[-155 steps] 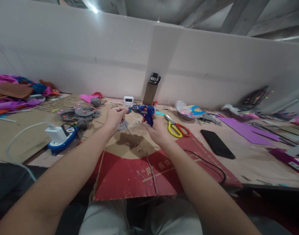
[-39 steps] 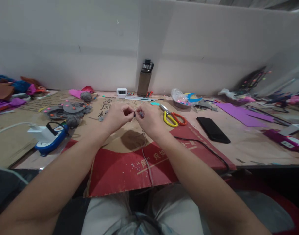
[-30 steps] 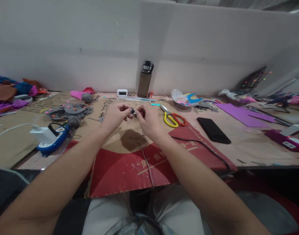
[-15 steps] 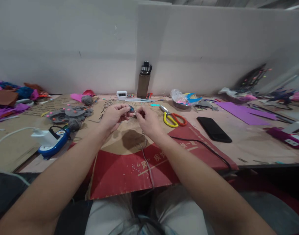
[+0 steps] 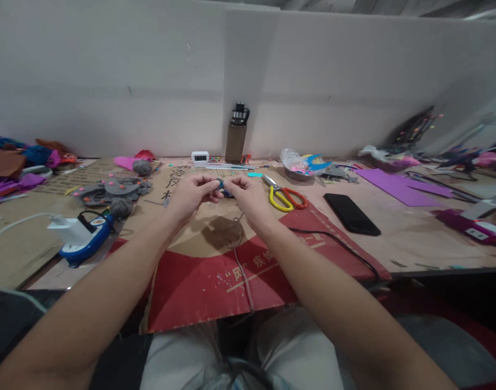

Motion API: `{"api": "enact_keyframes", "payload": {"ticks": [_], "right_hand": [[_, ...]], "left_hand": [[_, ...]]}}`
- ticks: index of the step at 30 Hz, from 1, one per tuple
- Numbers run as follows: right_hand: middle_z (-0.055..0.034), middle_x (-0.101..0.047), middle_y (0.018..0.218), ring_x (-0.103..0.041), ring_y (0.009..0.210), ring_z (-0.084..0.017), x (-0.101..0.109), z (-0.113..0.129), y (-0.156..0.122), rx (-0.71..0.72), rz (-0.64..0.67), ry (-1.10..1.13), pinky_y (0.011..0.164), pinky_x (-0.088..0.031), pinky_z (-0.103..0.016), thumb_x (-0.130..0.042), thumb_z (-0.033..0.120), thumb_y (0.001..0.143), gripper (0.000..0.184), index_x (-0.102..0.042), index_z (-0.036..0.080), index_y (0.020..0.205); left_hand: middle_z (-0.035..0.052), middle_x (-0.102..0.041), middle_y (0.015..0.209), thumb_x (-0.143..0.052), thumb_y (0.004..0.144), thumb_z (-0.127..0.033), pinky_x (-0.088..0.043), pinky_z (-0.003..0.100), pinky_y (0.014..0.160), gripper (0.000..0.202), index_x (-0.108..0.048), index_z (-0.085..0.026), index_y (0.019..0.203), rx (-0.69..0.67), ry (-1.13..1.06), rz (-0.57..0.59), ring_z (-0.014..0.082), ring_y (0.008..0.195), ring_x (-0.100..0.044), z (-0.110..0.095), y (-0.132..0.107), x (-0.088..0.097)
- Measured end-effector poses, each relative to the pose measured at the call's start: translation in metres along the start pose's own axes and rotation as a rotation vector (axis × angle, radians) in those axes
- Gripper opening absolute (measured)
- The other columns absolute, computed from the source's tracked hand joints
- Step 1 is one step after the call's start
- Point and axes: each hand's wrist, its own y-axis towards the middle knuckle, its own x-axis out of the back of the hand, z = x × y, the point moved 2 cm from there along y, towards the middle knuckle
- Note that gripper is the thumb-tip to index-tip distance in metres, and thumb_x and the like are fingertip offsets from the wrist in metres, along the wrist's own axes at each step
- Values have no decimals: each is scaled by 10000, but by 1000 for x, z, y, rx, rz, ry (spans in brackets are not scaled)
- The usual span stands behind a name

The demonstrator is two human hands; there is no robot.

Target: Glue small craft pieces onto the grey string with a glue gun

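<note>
Above the cardboard, my left hand (image 5: 195, 194) pinches a small dark blue piece (image 5: 220, 184), with thumb and fingers closed on it. My right hand (image 5: 246, 196) meets it from the other side, its fingertips pinched on the same piece. The piece is mostly covered by the fingers, and its kind cannot be made out. A thin grey cord (image 5: 240, 260) lies below the hands and runs down over the red part of the cardboard sheet (image 5: 186, 292). Just right of my right hand are scissors (image 5: 281, 196) with one yellow and one red handle.
A black phone (image 5: 352, 214) lies to the right, near purple sheets (image 5: 398, 185). At the back stand a bottle (image 5: 236, 142) and a small white clock (image 5: 199, 157). A blue power strip (image 5: 87, 241) with a white plug and grey felt pieces (image 5: 113, 189) are on the left.
My right hand's fingertips have come up against the dark blue piece, and both hands are now closer together. The whole view has shifted slightly.
</note>
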Motion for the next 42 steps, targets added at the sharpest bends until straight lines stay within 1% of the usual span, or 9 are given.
{"api": "enact_keyframes", "payload": {"ticks": [3,7,12,21,26,32,36,40,42], "right_hand": [[28,-550,628,-468,577,-89,2,2,0,-22,-32,-16,580,-378,-238,-616,379,730,213,-608,166,737],[34,-524,586,-439,540,-86,3,6,0,-31,-28,-45,546,-356,-234,-600,356,733,190,-596,166,719],[46,-486,544,-385,507,-79,3,9,-3,7,-37,-133,507,-304,-229,-601,341,736,185,-595,161,692],[32,-526,570,-439,529,-95,2,10,-5,86,-21,-244,524,-322,-238,-568,330,773,175,-576,171,699],[21,-561,664,-472,597,-108,-1,13,-9,179,6,-276,595,-370,-245,-520,312,822,147,-581,182,796],[-14,-625,795,-547,761,-131,-9,12,-15,297,221,-385,729,-394,-258,-425,261,885,202,-599,184,817],[-24,-652,790,-556,734,-134,-16,8,-23,305,454,-494,686,-381,-252,-443,219,877,207,-639,184,821],[-10,-656,753,-551,697,-129,-22,10,-30,379,709,-559,665,-364,-248,-524,157,824,166,-667,194,748],[-8,-650,747,-547,705,-131,-20,14,-29,413,756,-586,665,-362,-250,-552,192,826,160,-662,201,710]], "left_hand": [[43,-655,679,-707,704,-195,-530,238,618,120,-641,-115,764,65,-91,59,119,614,-645,-2,-1,1],[80,-685,776,-691,720,-221,-554,255,659,154,-663,-100,811,85,-162,106,158,704,-683,-3,-1,3],[30,-646,625,-740,667,-213,-546,234,602,158,-623,-120,719,75,-86,45,140,608,-666,2,1,4],[44,-667,657,-724,692,-256,-546,262,624,182,-634,-120,773,-24,78,50,127,583,-647,1,-1,3],[10,-624,626,-690,702,-187,-528,231,570,123,-583,-131,722,-2,18,-93,115,552,-639,-2,-1,4],[11,-617,659,-647,722,-176,-508,199,535,90,-571,-128,721,-52,-62,-263,98,563,-630,-5,8,22],[8,-623,694,-640,727,-194,-397,147,401,86,-572,-146,748,-58,-77,-348,99,583,-638,-7,13,36],[-1,-617,683,-620,726,-162,-312,124,362,76,-546,-148,739,-9,-175,-394,71,542,-611,-9,14,40],[-1,-616,683,-625,718,-160,-270,122,351,86,-542,-142,731,-21,-172,-383,41,483,-553,-9,14,39]]}}
